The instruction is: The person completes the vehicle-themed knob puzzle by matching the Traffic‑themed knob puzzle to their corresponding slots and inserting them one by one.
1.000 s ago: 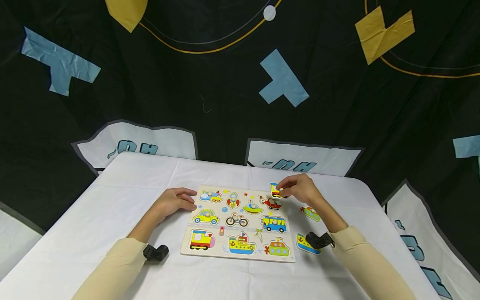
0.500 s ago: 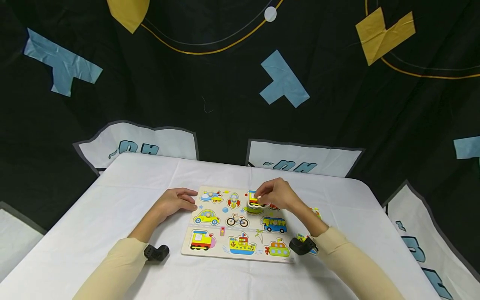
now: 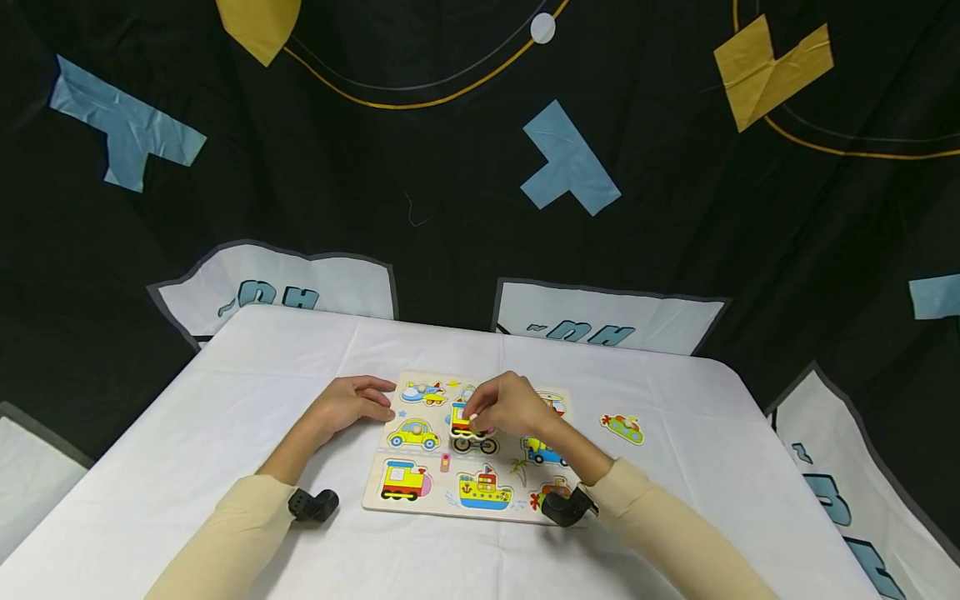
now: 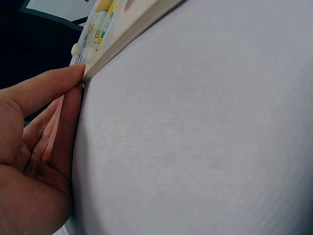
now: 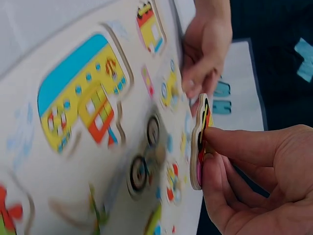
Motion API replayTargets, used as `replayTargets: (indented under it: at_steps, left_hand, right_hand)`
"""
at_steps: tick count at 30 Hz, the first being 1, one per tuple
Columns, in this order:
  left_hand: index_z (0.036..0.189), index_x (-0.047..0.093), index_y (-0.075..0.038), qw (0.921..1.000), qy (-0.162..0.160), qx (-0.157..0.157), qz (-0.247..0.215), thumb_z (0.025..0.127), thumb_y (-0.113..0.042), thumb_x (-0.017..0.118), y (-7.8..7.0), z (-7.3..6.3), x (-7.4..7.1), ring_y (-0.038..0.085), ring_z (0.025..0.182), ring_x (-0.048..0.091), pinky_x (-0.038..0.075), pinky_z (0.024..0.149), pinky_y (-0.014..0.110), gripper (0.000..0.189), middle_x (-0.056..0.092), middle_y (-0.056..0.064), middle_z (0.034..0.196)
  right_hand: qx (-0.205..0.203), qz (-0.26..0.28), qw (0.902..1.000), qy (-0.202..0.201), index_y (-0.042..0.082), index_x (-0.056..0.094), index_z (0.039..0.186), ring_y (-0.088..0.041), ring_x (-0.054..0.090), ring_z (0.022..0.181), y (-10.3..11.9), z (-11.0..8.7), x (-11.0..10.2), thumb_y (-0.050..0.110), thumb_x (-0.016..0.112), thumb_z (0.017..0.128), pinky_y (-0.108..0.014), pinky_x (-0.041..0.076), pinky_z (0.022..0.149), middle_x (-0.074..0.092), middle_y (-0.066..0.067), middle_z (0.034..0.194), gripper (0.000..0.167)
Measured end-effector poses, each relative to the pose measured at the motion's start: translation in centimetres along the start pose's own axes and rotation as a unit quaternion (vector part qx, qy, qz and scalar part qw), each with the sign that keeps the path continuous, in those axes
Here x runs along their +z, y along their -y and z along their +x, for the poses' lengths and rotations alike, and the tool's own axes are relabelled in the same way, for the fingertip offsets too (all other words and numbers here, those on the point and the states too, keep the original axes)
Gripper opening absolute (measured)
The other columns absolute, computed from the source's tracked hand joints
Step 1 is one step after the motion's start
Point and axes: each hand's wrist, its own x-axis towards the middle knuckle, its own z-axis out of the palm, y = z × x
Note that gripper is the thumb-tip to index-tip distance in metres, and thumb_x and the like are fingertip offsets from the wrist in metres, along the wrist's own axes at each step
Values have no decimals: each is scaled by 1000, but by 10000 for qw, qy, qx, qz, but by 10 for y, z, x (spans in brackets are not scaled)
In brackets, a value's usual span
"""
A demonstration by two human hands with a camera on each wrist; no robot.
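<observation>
In the head view my right hand (image 3: 512, 406) pinches a train puzzle piece (image 3: 461, 419) by its small white knob. The piece is held over the bicycle (image 3: 474, 442) on the wooden puzzle board (image 3: 441, 496); the right wrist view shows the train piece (image 5: 198, 147) edge-on, apart from the board. My left hand (image 3: 348, 406) touches the board's left edge with its fingers extended; in the left wrist view the fingertips of the left hand (image 4: 44, 122) meet that edge. At the board's lower left is a train picture (image 3: 403, 481), with a boat picture (image 3: 483, 490) beside it.
A submarine piece (image 3: 622, 428) lies on the white tablecloth (image 3: 420, 558) right of the board. The right forearm hides part of the board and the cloth beyond. A black curtain (image 3: 450, 233) hangs behind the table.
My right hand has carried the train piece leftward and nearer, from beyond the board's upper right corner to above the bicycle. The forearm now covers the loose boat piece. My left hand stays put.
</observation>
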Motion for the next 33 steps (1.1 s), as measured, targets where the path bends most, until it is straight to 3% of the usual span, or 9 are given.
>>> replayTargets:
  at_steps: [21, 33]
  left_hand:
    - [132, 66, -10, 9999, 32, 38, 125, 78, -20, 85, -1, 1, -2, 14, 91, 67, 47, 91, 37, 58, 76, 0, 95]
    - [131, 66, -11, 9999, 50, 42, 94, 78, -20, 85, 0, 1, -2, 14, 94, 67, 47, 90, 35, 57, 76, 0, 96]
  right_hand:
    - [-239, 303, 9963, 765, 6, 79, 81, -7, 57, 58, 22, 3, 65, -5, 80, 78, -19, 45, 54, 69, 1, 67, 12]
    - [-374, 374, 9945, 905, 4, 78, 78, -4, 60, 52, 32, 2, 83, -6, 82, 74, -16, 44, 53, 71, 2, 64, 12]
